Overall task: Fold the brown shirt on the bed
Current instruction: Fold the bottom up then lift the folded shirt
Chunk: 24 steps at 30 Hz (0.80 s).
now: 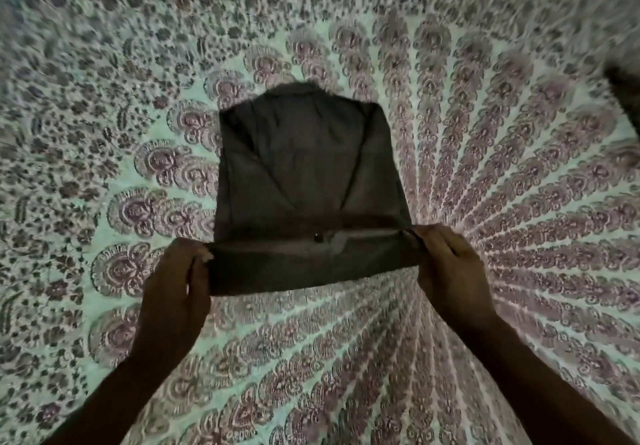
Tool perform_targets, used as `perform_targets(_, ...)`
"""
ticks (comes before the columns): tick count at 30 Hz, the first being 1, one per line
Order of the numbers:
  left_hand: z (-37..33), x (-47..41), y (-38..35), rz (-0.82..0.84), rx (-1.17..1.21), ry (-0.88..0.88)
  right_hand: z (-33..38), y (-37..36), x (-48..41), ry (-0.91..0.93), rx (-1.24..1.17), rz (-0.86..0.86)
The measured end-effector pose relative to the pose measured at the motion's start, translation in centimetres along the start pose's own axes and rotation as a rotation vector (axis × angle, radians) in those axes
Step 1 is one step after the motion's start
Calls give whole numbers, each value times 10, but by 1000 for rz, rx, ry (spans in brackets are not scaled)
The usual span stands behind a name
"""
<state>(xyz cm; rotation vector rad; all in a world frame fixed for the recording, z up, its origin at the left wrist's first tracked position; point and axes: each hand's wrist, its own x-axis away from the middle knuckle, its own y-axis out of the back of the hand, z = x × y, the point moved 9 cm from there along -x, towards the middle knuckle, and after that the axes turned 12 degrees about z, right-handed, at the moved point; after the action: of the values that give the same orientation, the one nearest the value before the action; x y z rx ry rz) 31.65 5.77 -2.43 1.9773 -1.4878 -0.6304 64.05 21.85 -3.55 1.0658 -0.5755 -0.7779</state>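
The brown shirt lies in the middle of the bed, collar at the far end, both sides folded inward into a narrow strip. Its near hem is lifted off the bedsheet and turned up toward the collar. My left hand pinches the left corner of that raised hem. My right hand grips the right corner. The hem stretches taut between the two hands, and a small button shows near its middle.
A patterned bedsheet with a radiating floral print covers the whole bed. A dark object sits at the right edge of the view. The far edge of the bed runs along the top.
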Motion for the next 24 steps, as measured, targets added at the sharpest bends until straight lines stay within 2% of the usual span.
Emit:
perform_targets(3, 4, -60, 18, -22, -51, -109, 2, 31, -70, -17, -72, -70)
perform_targets(6, 16, -123, 33, -78, -14, -73, -4, 44, -140, -10, -100, -139)
perform_targets(10, 39, -198, 33, -134, -28, -64, -25, 29, -223, -4, -138, -115)
perform_targets(12, 53, -229, 26, -125, -44, -65, -40, 17, -259, -60, -163, -85)
perform_targets(17, 89, -287, 11, -90, -57, 58, -68, -6, -324, -176, -242, -6)
perform_targets(19, 94, -298, 2, -72, -166, 125, -78, -16, -338, -252, -207, 27)
perform_targets(21, 86, -292, -8, -92, -384, 150, -76, -23, -338, -341, -52, 26)
perform_targets(24, 60, -267, -36, -52, -452, 53, -35, -21, -311, -275, 79, -141)
